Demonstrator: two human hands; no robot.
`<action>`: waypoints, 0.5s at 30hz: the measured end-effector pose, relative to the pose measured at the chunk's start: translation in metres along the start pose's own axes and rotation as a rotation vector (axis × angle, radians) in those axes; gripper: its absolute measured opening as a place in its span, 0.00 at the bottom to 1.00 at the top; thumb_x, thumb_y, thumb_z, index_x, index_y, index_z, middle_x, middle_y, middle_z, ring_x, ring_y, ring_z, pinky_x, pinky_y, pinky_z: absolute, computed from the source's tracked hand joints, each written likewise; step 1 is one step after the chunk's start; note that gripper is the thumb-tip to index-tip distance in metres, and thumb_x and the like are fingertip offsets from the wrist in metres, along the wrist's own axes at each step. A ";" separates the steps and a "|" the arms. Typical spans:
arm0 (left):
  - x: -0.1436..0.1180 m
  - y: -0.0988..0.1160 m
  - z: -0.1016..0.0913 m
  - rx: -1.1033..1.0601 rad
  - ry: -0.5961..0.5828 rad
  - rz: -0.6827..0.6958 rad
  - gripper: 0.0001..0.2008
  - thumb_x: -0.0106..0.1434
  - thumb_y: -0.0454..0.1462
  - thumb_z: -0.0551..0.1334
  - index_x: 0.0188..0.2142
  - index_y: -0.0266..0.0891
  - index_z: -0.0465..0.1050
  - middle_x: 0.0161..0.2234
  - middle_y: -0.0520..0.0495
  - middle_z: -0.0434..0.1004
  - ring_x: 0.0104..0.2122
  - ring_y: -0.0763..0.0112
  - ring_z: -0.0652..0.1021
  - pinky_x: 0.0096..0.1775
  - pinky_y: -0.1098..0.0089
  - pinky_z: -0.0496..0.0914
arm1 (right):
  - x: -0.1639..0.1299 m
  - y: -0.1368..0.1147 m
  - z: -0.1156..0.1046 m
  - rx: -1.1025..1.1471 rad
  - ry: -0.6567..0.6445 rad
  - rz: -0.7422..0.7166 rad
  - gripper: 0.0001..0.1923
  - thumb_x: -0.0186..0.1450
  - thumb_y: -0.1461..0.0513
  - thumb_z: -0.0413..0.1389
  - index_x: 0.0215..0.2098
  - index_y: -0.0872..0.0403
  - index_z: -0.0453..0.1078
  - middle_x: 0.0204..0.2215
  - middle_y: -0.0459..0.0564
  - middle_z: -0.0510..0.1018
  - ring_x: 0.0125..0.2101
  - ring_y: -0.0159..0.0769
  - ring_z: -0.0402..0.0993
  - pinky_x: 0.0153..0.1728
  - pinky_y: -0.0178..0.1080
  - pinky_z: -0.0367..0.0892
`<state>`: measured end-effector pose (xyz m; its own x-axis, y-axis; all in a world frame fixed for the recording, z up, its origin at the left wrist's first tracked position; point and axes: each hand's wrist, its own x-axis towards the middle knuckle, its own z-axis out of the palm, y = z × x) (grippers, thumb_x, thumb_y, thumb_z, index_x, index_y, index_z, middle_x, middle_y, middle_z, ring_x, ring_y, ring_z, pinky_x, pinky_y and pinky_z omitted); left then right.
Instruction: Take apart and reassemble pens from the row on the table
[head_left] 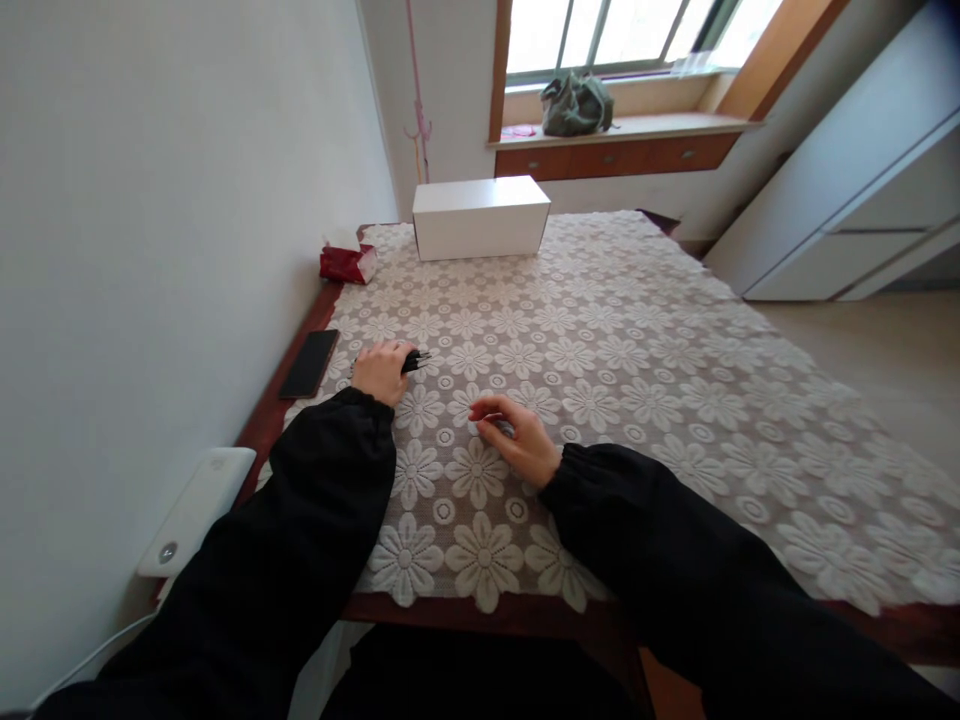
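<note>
— Lace with a flower pattern covers the table (pixel 675 400), right up against a white wall on the left?

— Yes. At the far end sits a white box (pixel 480 216), a red tissue pack (pixel 346 263) left of it, and a dark phone (pixel 309 364) lies on the bare left edge.

— And the hands?

— Left hand (pixel 381 372), fingers closed around a bundle of thin black pens (pixel 417 360), rests just right of the phone. Right hand (pixel 514 435) lies near it on the lace, fingers curled loosely, holding nothing I can see.
</note>
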<state>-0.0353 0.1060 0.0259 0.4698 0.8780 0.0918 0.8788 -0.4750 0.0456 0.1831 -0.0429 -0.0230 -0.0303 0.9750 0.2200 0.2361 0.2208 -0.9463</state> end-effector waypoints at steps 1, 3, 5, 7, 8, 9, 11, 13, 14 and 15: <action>0.007 -0.001 0.001 0.011 0.002 0.005 0.23 0.62 0.29 0.57 0.57 0.42 0.72 0.53 0.37 0.77 0.54 0.47 0.73 0.54 0.51 0.65 | 0.000 0.000 0.000 0.005 0.004 -0.011 0.10 0.68 0.57 0.57 0.46 0.50 0.72 0.41 0.51 0.81 0.42 0.40 0.78 0.49 0.47 0.71; 0.022 -0.003 0.001 0.017 0.014 0.013 0.23 0.63 0.29 0.57 0.57 0.43 0.72 0.54 0.37 0.76 0.56 0.47 0.72 0.55 0.52 0.64 | 0.001 0.001 0.001 0.011 0.003 -0.035 0.10 0.68 0.58 0.57 0.47 0.50 0.71 0.40 0.51 0.81 0.42 0.39 0.78 0.48 0.47 0.71; 0.035 -0.004 0.001 0.015 0.025 0.014 0.22 0.64 0.30 0.57 0.57 0.43 0.72 0.54 0.38 0.76 0.56 0.48 0.71 0.55 0.52 0.63 | 0.001 0.001 0.001 0.007 -0.010 -0.048 0.11 0.67 0.59 0.57 0.47 0.51 0.71 0.40 0.51 0.82 0.41 0.39 0.78 0.48 0.46 0.71; 0.045 -0.004 0.004 0.006 0.033 0.015 0.21 0.65 0.31 0.57 0.57 0.44 0.72 0.54 0.38 0.76 0.56 0.49 0.71 0.55 0.52 0.63 | 0.001 0.001 0.001 -0.004 -0.020 -0.053 0.11 0.67 0.59 0.56 0.47 0.51 0.71 0.39 0.51 0.81 0.41 0.39 0.78 0.47 0.46 0.71; 0.049 -0.003 0.006 -0.001 0.036 0.014 0.21 0.65 0.31 0.57 0.57 0.44 0.72 0.54 0.38 0.75 0.56 0.49 0.70 0.56 0.52 0.63 | 0.001 0.001 0.001 -0.009 -0.022 -0.055 0.11 0.67 0.60 0.56 0.47 0.51 0.71 0.39 0.51 0.81 0.41 0.39 0.78 0.47 0.46 0.71; 0.052 -0.003 0.010 -0.010 0.038 0.011 0.20 0.66 0.32 0.57 0.57 0.43 0.73 0.55 0.38 0.75 0.56 0.49 0.70 0.55 0.52 0.63 | 0.001 0.001 0.001 -0.015 -0.023 -0.056 0.11 0.67 0.60 0.56 0.47 0.51 0.71 0.39 0.51 0.81 0.41 0.38 0.78 0.47 0.45 0.71; 0.054 -0.002 0.019 -0.030 0.041 -0.004 0.19 0.66 0.33 0.58 0.56 0.42 0.72 0.56 0.36 0.73 0.57 0.49 0.70 0.55 0.53 0.65 | 0.001 0.002 0.001 -0.018 -0.020 -0.059 0.11 0.67 0.60 0.56 0.48 0.51 0.70 0.39 0.50 0.81 0.41 0.38 0.78 0.47 0.45 0.71; 0.054 -0.003 0.028 -0.050 0.049 -0.024 0.20 0.66 0.35 0.59 0.57 0.40 0.72 0.57 0.36 0.73 0.57 0.49 0.71 0.54 0.55 0.67 | 0.001 0.003 0.002 -0.005 -0.021 -0.063 0.13 0.67 0.60 0.57 0.50 0.51 0.69 0.39 0.49 0.81 0.40 0.37 0.78 0.46 0.44 0.71; 0.054 -0.004 0.032 -0.059 0.055 -0.029 0.20 0.67 0.36 0.59 0.58 0.41 0.71 0.58 0.37 0.72 0.58 0.50 0.70 0.55 0.55 0.67 | 0.001 0.004 0.002 0.005 -0.022 -0.066 0.14 0.67 0.60 0.57 0.51 0.50 0.68 0.39 0.49 0.81 0.40 0.36 0.78 0.46 0.43 0.72; 0.053 -0.005 0.035 -0.067 0.061 -0.031 0.20 0.67 0.38 0.60 0.59 0.42 0.71 0.59 0.38 0.72 0.58 0.50 0.70 0.56 0.55 0.67 | 0.001 0.005 0.002 0.015 -0.023 -0.069 0.15 0.66 0.61 0.57 0.51 0.50 0.67 0.39 0.48 0.81 0.39 0.36 0.78 0.45 0.43 0.72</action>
<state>-0.0121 0.1569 -0.0046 0.4347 0.8880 0.1500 0.8844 -0.4523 0.1153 0.1820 -0.0408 -0.0278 -0.0686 0.9577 0.2794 0.2178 0.2877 -0.9326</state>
